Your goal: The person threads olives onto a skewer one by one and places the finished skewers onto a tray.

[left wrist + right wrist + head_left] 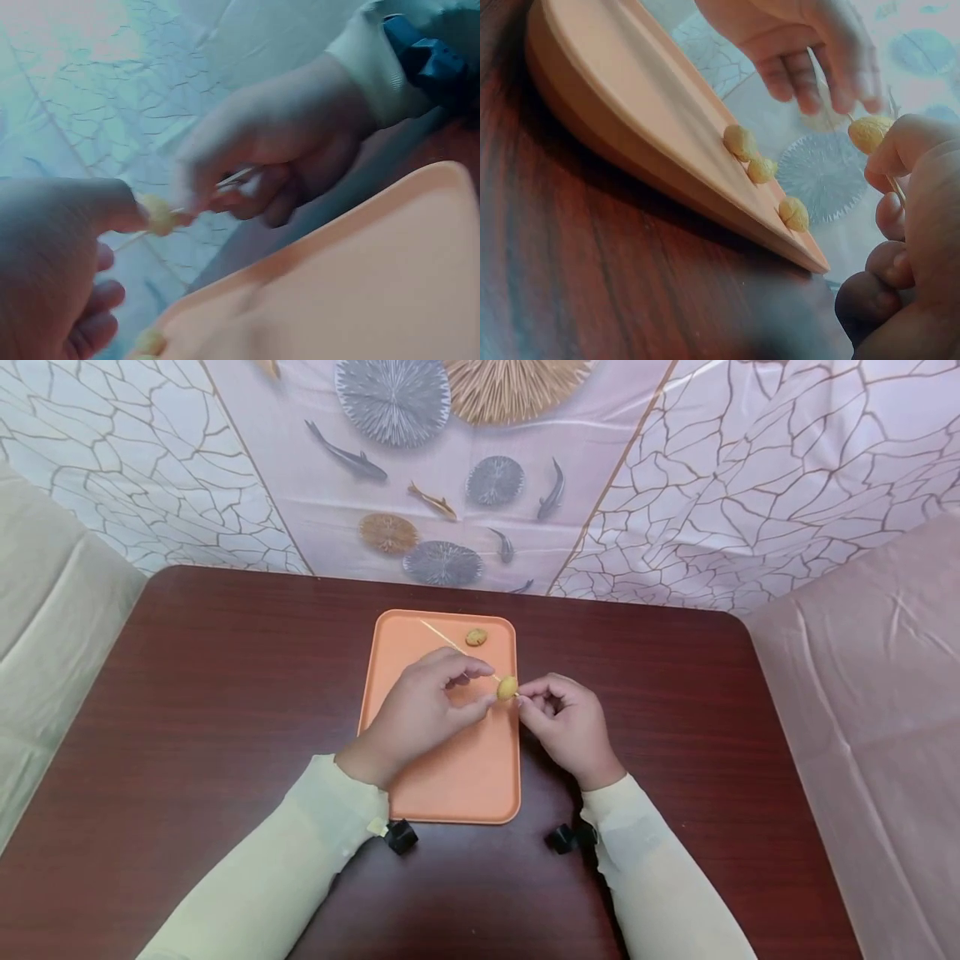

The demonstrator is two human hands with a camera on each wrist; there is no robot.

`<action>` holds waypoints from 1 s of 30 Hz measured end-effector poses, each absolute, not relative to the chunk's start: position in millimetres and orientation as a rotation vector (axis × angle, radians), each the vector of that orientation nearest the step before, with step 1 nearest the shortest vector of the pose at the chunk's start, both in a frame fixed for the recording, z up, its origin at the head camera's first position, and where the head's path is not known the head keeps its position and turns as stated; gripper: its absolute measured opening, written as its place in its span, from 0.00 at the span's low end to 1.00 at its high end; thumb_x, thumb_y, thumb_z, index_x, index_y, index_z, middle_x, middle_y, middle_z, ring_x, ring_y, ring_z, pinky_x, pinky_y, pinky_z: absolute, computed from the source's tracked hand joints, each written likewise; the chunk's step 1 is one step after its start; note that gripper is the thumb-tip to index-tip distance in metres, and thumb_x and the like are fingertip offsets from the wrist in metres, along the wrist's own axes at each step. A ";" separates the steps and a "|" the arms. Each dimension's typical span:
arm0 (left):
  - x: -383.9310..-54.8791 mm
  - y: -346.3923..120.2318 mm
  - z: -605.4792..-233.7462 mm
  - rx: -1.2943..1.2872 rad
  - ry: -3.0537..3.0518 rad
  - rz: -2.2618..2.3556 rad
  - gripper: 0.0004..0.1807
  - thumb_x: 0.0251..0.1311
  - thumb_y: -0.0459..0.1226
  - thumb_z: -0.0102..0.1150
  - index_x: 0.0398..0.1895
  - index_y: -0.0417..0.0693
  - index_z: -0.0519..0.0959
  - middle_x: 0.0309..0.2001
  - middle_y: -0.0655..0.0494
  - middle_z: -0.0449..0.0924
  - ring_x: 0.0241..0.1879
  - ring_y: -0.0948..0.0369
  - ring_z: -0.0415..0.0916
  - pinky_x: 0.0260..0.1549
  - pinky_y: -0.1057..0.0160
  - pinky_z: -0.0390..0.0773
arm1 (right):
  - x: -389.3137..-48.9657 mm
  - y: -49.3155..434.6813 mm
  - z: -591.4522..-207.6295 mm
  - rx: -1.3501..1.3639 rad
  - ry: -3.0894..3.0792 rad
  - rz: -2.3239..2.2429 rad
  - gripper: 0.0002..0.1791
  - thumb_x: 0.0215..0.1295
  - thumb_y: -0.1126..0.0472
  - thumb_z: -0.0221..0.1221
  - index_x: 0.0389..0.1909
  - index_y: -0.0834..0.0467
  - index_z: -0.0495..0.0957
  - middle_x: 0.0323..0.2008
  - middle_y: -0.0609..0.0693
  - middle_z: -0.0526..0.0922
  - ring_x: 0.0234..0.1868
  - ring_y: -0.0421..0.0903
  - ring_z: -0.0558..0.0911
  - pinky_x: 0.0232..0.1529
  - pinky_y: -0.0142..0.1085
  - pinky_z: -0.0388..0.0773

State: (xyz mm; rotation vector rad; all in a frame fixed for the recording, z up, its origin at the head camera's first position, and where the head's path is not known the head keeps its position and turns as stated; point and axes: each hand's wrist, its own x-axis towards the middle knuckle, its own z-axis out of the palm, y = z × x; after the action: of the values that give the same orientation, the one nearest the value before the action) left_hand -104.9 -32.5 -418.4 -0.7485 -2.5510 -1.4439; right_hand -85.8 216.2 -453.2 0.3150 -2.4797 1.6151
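My right hand (567, 720) pinches a stick (441, 634), likely light, brittle: hold beside the yellow ball (507, 687). Left hand's (427, 697) grip: I can't tell.

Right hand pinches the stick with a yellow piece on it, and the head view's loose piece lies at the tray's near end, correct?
Not quite: the head view shows the loose piece at the far end of the tray. The right hand does pinch the stick, with the yellow piece on it.
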 end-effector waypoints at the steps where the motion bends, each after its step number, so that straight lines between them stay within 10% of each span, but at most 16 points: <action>1: -107.0 -35.3 -416.5 -0.739 -2.580 -1.436 0.17 0.65 0.40 0.82 0.56 0.51 0.91 0.50 0.56 0.89 0.50 0.53 0.86 0.55 0.55 0.88 | -86.8 217.8 -454.2 0.285 -2.471 1.630 0.02 0.71 0.66 0.74 0.41 0.57 0.93 0.27 0.45 0.81 0.25 0.40 0.74 0.26 0.27 0.71; 12: -138.2 -70.0 -401.7 -0.746 -3.011 -0.966 0.28 0.67 0.44 0.77 0.68 0.49 0.85 0.59 0.48 0.84 0.58 0.48 0.81 0.62 0.46 0.84 | -96.0 229.0 -464.4 0.068 -2.383 1.730 0.04 0.69 0.68 0.70 0.40 0.66 0.90 0.24 0.42 0.80 0.24 0.38 0.73 0.24 0.26 0.71; 30: -139.2 -59.8 -407.7 -0.891 -3.124 -0.594 0.06 0.71 0.33 0.67 0.47 0.47 0.86 0.38 0.52 0.77 0.40 0.53 0.73 0.42 0.56 0.78 | -97.8 229.9 -468.2 0.047 -2.346 1.812 0.04 0.69 0.68 0.70 0.40 0.64 0.91 0.25 0.42 0.80 0.25 0.37 0.74 0.25 0.26 0.72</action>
State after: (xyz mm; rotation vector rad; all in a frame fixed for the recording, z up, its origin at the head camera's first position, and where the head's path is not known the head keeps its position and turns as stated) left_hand -139.2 -59.8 -407.7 -0.8909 -3.1245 -0.5944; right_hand -97.8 229.9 -468.2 0.0473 -2.3456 1.8118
